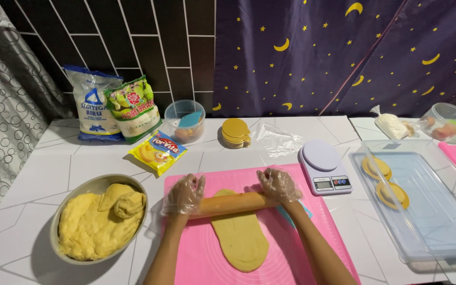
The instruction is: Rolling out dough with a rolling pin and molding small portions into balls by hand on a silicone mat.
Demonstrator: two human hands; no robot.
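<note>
Several containers are spread over the white counter (pixel 54 163), told here from left to right. At the left edge a round metal bowl (pixel 64 203) is filled with a large mound of yellow dough (pixel 98 221), lumpy and folded on top. Behind it, against the dark tiled wall, a white-and-blue bag (pixel 92 103) and a green-and-white bag (pixel 133 108) are stood side by side, and a flat yellow packet (pixel 158 151) is laid just in front of them. A small clear tub (pixel 184 121) with a blue scraper and some orange-brown pieces inside is seen next, then a stack of round gold boards (pixel 236 132). On the pink mat (pixel 196 258) a wooden rolling pin (pixel 233 203) is held across a long, smooth oval of flattened yellow dough (pixel 241 235), which is stretched toward the near edge. The left hand (pixel 184 194) and the right hand (pixel 278 184), both in clear plastic gloves, are pressed on the pin's two ends, the fingers curled loosely over it. A lilac digital scale (pixel 323 166) is set just right of the mat. Further right, two filled dough rounds on gold boards (pixel 386 182) are kept in a shallow clear tray (pixel 428 211), and a clear tub (pixel 447 121) of orange pieces is placed behind it.
</note>
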